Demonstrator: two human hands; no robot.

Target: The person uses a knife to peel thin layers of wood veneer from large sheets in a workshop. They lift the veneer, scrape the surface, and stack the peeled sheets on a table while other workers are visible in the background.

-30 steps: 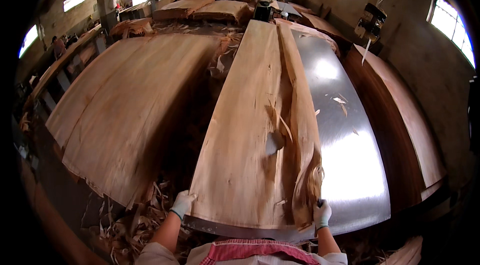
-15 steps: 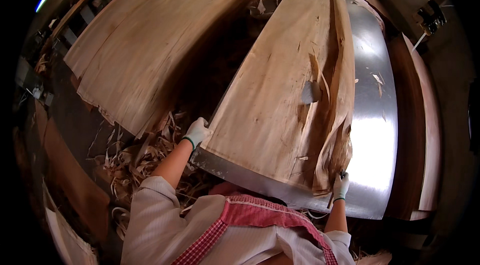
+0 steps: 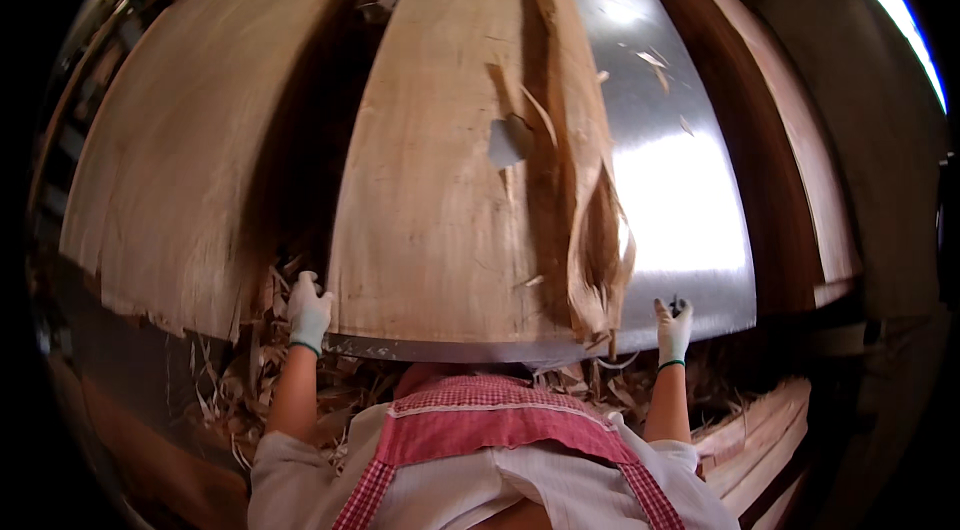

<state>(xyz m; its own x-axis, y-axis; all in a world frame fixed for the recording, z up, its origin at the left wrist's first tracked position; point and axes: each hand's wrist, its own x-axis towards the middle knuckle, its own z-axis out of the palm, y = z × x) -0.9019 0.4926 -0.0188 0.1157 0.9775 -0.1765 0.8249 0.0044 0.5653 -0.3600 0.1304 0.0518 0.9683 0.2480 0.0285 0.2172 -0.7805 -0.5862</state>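
veneer sheet (image 3: 430,180) lies lengthwise on metal-topped table (image 3: 690,295), covering its left and middle; ragged hole left of the folded right-hand strip (image 3: 585,155). left gloved hand (image 3: 310,315) just beside the sheet's near left corner, fingers partly curled; cannot tell whether it grips the edge. right gloved hand (image 3: 673,332) over the bare metal near the front edge, apart from the strip, thumb and fingers closed narrowly about a small dark object (image 3: 677,307), kind unclear. veneer stack (image 3: 190,150) to the left; scraps (image 3: 235,385) below.
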